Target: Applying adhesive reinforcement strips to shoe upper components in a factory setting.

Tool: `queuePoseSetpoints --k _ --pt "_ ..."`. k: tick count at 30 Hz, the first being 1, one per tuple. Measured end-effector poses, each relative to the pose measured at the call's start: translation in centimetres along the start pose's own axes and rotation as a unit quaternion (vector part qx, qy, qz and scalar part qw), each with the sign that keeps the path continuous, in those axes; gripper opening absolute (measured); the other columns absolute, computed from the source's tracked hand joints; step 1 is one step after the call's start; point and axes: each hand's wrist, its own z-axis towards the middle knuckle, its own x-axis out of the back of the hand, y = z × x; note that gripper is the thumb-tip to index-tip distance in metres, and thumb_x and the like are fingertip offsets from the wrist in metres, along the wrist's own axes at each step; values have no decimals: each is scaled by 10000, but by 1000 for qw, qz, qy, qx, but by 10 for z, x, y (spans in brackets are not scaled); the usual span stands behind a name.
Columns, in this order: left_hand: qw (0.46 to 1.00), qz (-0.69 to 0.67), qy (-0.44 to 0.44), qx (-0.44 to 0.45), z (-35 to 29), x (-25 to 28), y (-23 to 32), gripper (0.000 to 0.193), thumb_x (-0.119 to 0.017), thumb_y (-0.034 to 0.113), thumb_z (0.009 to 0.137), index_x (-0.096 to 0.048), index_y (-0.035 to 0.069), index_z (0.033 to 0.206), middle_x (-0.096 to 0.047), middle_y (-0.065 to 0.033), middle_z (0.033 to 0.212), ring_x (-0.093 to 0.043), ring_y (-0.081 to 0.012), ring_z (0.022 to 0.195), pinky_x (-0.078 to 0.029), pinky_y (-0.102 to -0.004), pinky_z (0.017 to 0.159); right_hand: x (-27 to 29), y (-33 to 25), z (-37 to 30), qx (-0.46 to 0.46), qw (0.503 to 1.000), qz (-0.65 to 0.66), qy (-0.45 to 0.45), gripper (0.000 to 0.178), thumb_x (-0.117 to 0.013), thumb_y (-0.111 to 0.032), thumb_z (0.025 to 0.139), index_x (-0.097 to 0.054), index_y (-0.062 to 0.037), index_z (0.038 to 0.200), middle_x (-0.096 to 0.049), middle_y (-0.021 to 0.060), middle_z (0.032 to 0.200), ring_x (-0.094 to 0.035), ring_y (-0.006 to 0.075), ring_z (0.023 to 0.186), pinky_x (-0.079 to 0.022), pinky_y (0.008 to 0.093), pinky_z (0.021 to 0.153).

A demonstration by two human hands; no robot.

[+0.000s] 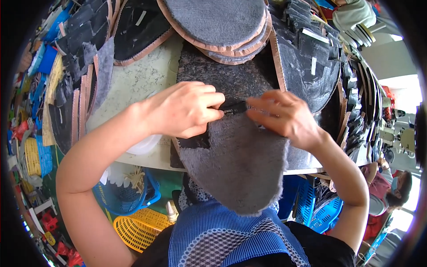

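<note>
A grey fleece piece (242,171) lies in front of me and droops over the table's near edge toward my lap. Across its far edge runs a narrow black strip (234,110) with pale print. My left hand (189,110) is closed, its thumb and fingertips pinched on the fleece's far edge at the left end of the strip. At the strip's right end, my right hand (287,116) is bent over the same edge with its fingertips on it; those fingers are slightly blurred. Beneath both hands is a dark mottled panel (213,75).
Ahead sits a stack of rounded grey fleece pieces (218,20) with pinkish edging. Dark edged pieces (307,66) pile up on the right, others (84,66) on the left. Below the table are a yellow basket (138,231) and blue baskets (122,198). Another person (391,187) is at far right.
</note>
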Motion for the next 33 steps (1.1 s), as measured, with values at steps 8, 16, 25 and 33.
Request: queuePoseSetpoints --k 8,16,25,33 --pt "992 -104 -44 61 15 2 -14 79 -724 81 755 -749 40 818 -635 -60 847 -666 -248 763 -528 -381 654 38 -87 -72 -582 525 611 -115 565 -523 -499 1037 -693 36 970 -739 143 851 -719 171 688 -577 284 583" --pt "967 -140 -166 131 44 10 -25 135 -784 145 783 -733 27 826 -694 -98 766 -686 -246 725 -530 -383 673 6 -166 -97 -631 600 492 -15 256 -700 -205 985 -670 22 870 -670 51 679 -638 89 621 -506 250 551" --pt "964 -137 -169 153 39 10 -17 135 -782 121 803 -727 3 838 -653 -95 768 -663 -218 711 -527 -362 660 -7 -200 -86 -633 484 603 -28 456 -620 -396 1027 -710 42 938 -729 110 785 -692 136 657 -537 250 573" --pt "969 -147 -123 155 36 7 -12 116 -786 103 818 -748 1 857 -660 -90 779 -668 -202 703 -538 -344 657 -3 -206 -85 -613 463 638 48 384 -625 -353 1030 -686 19 954 -725 97 757 -686 121 631 -504 231 522"
